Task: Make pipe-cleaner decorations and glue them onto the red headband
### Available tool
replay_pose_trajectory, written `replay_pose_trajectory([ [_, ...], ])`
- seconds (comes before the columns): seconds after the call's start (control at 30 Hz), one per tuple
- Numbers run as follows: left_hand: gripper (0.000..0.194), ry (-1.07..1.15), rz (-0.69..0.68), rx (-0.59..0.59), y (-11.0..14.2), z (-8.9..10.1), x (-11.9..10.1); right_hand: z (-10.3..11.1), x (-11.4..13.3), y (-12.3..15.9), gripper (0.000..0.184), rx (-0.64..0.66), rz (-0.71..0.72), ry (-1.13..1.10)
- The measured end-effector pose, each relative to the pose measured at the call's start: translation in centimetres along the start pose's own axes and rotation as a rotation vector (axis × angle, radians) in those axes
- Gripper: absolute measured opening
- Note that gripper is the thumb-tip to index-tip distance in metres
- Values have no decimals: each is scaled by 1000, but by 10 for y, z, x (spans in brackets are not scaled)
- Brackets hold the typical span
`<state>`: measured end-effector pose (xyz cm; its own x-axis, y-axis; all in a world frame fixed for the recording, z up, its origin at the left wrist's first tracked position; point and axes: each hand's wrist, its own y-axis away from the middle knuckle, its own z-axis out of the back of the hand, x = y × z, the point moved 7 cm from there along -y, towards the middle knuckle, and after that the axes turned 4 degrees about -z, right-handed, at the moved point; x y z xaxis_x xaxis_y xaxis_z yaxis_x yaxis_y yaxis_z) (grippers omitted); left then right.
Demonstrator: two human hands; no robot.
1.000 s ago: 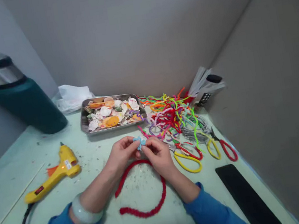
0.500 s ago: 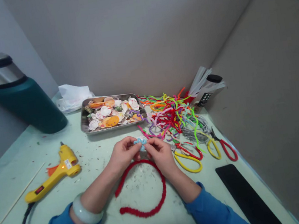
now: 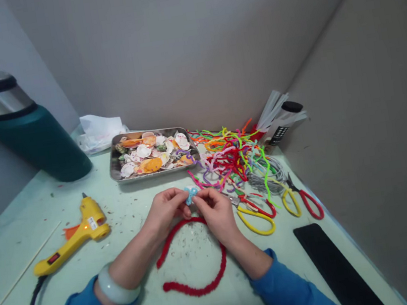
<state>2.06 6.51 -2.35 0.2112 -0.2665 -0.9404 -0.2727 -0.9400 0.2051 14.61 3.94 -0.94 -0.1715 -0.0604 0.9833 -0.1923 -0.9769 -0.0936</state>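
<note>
Between my fingertips is a small light-blue pipe cleaner point(image 3: 191, 194), bent into loops like a little flower or bow. My left hand point(image 3: 166, 209) pinches it from the left, and my right hand point(image 3: 218, 214) pinches it from the right. Fingers cover part of its edges. Below the hands, a fuzzy red headband-shaped ring point(image 3: 199, 291) lies on the table, its gap towards the left. My right hand and wrist hide a stretch of its upper right side.
A yellow glue gun point(image 3: 73, 238) lies left, near a tall green bottle point(image 3: 33, 142). Behind the hands sits a metal tray point(image 3: 153, 176) of seashells. To the right are tangled colourful pipe cleaners point(image 3: 233, 161), scissors point(image 3: 255, 221), more scissors point(image 3: 310, 202) and a black strip point(image 3: 335, 265).
The blue pipe cleaner has turned slightly between my fingers, and its loops show at a different angle. My fingertips shifted a little; the things on the table stayed put.
</note>
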Motion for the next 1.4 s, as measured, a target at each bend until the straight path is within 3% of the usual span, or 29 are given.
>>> replay_pose_trajectory([
  [0.23,21,0,1,-25,2,-1,0,4,27,10,10,-84,308,370],
  [0.43,24,-78,-33,-78,2,0,0,-7,34,17,17,-21,509,632],
  [0.77,24,53,-4,13,1,1,1,6,32,6,13,9,351,227],
  [0.87,24,97,24,23,2,-1,2,5,31,6,11,22,348,239],
  [1.1,25,59,26,33,2,-4,2,-1,32,12,16,42,487,393],
  [1.4,30,23,25,78,5,-8,1,-1,31,13,15,50,480,422],
])
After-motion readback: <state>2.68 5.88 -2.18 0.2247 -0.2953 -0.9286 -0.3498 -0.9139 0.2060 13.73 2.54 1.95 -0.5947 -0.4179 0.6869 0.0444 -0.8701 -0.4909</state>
